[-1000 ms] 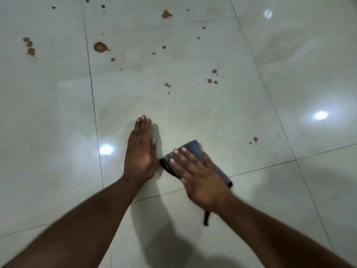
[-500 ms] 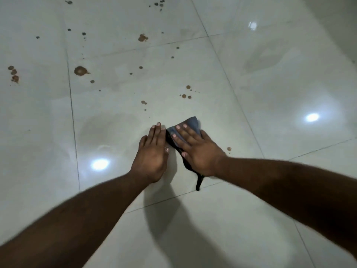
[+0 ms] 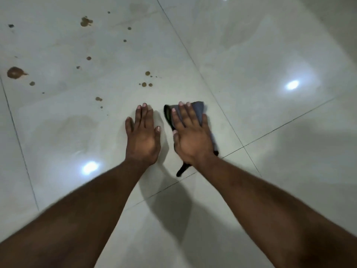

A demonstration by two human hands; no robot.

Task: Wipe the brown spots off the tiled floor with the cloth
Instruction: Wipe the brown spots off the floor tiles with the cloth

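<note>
- Tiled floor (image 3: 251,55): pale glossy tiles with thin dark grout lines; it lies under both hands, and one grout line runs slantwise just behind the wrists.
- Left hand (image 3: 143,138): palm down, flat on the bare tile, fingers straight and close together, thumb out toward the right hand; it holds nothing.
- Right hand (image 3: 190,138): just beside the left hand, a narrow strip of floor between them; palm down with straight fingers pressing on the cloth.
- Cloth (image 3: 199,110): dark grey-blue, bunched, pinned to the floor beneath the right hand; its edges show past the fingertips and along the outer side of the hand, and a dark strip trails out behind the wrist.
- Brown spots (image 3: 144,84): scattered on the tile ahead of the left hand and off to its left, well apart from the cloth; the nearest cluster sits just ahead of the left fingertips.
- Largest spot (image 3: 14,72): a brown blotch far to the left of both hands.
- Light reflections (image 3: 292,85): bright glints on the floor, one to the right of the right hand, one beside the left forearm.
</note>
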